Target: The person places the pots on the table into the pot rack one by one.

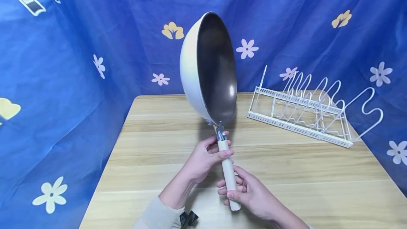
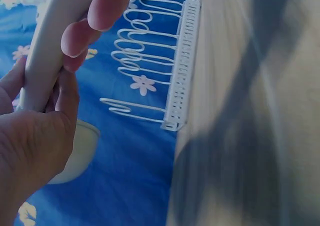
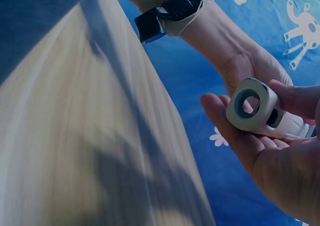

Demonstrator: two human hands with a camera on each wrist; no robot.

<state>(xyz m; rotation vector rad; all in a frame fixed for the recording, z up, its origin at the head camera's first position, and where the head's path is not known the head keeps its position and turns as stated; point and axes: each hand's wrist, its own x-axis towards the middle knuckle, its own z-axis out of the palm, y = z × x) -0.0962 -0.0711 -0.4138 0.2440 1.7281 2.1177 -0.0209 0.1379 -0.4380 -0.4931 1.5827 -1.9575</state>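
A deep wok (image 1: pixel 192 66) with a white outside and dark inside is held up over the table, tilted on its side with its bowl at the top. Its long off-white handle (image 1: pixel 227 172) points down toward the person. My left hand (image 1: pixel 206 158) grips the handle near the metal joint, thumb across the front. Lower down, my right hand (image 1: pixel 251 193) holds the handle's end between thumb and fingers. In the right wrist view the handle's end (image 3: pixel 250 108) shows a round hole, lying across the right fingers. Part of the bowl (image 2: pixel 82 153) appears behind the left hand in the left wrist view.
A white wire rack (image 1: pixel 302 112) with several curved dividers stands at the table's back right. The wooden table (image 1: pixel 152 144) has blue patterned cloth (image 1: pixel 127 27) hanging behind and beside it. A black wrist device (image 1: pixel 189 218) sits at the left sleeve.
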